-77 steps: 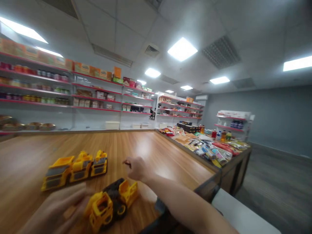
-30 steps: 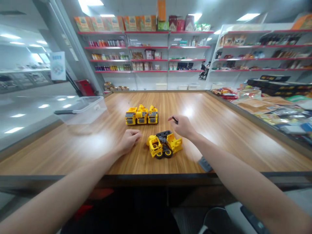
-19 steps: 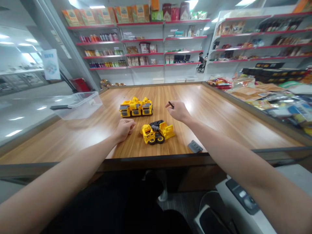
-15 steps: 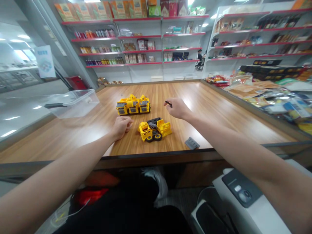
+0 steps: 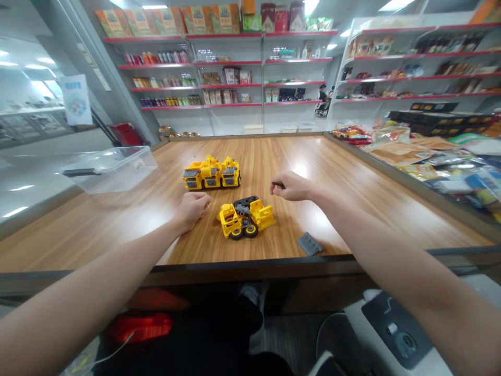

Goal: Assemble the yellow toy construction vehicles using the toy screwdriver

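Observation:
My left hand [image 5: 193, 211] rests on the table, its fingers curled shut; what they hold, if anything, is hidden. To its right lies a partly assembled yellow toy truck [image 5: 246, 217] with black wheels, a black chassis and grey parts. My right hand [image 5: 290, 186] is above and to the right of that truck, closed on a small dark piece [image 5: 278, 185] whose kind I cannot make out. Beyond my left hand, several yellow toy trucks [image 5: 212, 172] with grey fronts stand side by side. A loose grey plastic part [image 5: 309, 244] lies near the table's front edge.
A clear plastic bin [image 5: 113, 169] with a dark handle stands at the table's left. Packaged goods [image 5: 426, 151] are heaped beyond the right rim. Stocked shelves [image 5: 230, 62] line the back, with a person [image 5: 322, 95] far off. A dark device [image 5: 397, 329] sits on a white surface at lower right.
My right hand has come down and nearer to the toy truck, and the dark piece now shows less between its fingers. My left hand stays put. The whole view has shifted slightly.

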`<state>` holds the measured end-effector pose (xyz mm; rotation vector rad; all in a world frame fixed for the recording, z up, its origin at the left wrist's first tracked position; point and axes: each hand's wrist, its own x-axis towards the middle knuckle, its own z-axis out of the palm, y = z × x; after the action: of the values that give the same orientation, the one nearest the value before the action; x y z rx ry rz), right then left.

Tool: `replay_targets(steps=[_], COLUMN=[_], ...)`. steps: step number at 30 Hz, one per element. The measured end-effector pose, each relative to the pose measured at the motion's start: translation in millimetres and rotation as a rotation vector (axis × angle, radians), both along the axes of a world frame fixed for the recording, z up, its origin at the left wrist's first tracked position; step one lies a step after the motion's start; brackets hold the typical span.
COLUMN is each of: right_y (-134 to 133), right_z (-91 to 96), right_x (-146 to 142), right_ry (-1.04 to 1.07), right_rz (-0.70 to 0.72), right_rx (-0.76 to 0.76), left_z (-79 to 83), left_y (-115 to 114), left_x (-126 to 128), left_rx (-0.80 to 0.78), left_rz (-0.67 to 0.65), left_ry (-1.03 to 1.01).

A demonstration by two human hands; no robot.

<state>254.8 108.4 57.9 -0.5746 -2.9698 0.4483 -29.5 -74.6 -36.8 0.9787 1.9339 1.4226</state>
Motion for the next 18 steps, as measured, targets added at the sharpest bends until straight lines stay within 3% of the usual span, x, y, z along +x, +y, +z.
replay_targets(steps=[4, 8, 14, 18], right_y=[2.7, -1.8, -2.2, 5.8], right_z=[20.7, 17.7, -5.9, 0.2], right_x=[18.5, 32.8, 31.4, 15.4], right_ry=[-0.384, -0.655, -0.744, -0.756], right_rz=[0.013, 0.013, -0.022, -0.036], right_rx=[-0.137, -0.207, -0.207, -0.194], left_z=[-3.4, -4.2, -2.5, -1.1], left_y=[6.5, 28.0, 64.3, 73.7], left_x=[-3.2, -8.3, -6.1, -0.9], left_rx=[-0.012, -0.015, -0.025, 0.003], left_rz=[-0.044, -0.126, -0.240, -0.274], left_ry=[0.088, 0.148, 0.163, 0.163])
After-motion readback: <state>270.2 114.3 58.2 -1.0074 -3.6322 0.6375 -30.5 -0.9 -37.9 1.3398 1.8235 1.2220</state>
